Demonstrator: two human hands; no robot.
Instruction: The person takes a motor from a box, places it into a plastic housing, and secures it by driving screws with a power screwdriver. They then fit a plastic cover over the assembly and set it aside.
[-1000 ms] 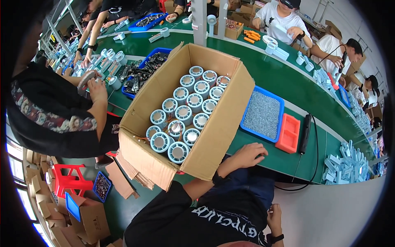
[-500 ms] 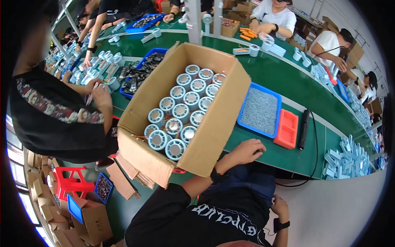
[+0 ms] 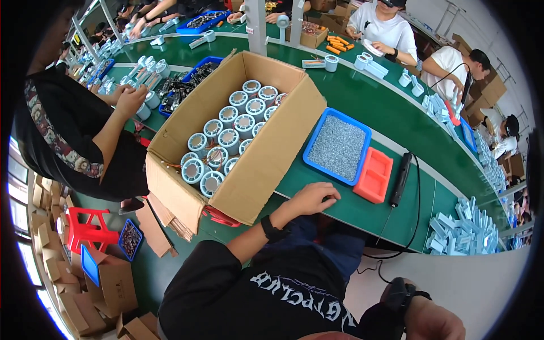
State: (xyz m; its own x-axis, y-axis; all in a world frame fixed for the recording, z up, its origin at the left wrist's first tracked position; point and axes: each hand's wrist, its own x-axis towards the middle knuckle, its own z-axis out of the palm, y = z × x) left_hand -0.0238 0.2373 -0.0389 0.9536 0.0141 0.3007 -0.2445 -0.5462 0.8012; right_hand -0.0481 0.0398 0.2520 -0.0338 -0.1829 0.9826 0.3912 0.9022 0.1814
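My left hand (image 3: 314,198) rests at the near edge of the green table, fingers loosely bent and apart from the thumb, with nothing in it. Beyond it lie a blue tray (image 3: 306,161) full of small grey metal pieces and an orange-red tray (image 3: 374,175) with compartments. Right of these, a black electric screwdriver (image 3: 401,181) lies on the table, its thin bit pointing toward me and its cord looping right. My right hand (image 3: 435,322) is low at the right, off the table; its fingers are partly cut off and unclear. Both wrists wear black bands.
To the left stands an open cardboard box (image 3: 266,164) holding several round pale-blue housings (image 3: 228,137). Pale-blue plastic parts (image 3: 464,226) are heaped at the table's right. A person in black works at the left; others sit across the green line. A red stool (image 3: 90,229) stands on the floor.
My right hand has moved from beside my lap outward and down to the lower right. The view has shifted, so the box and trays appear farther left. My left hand stays by the table edge.
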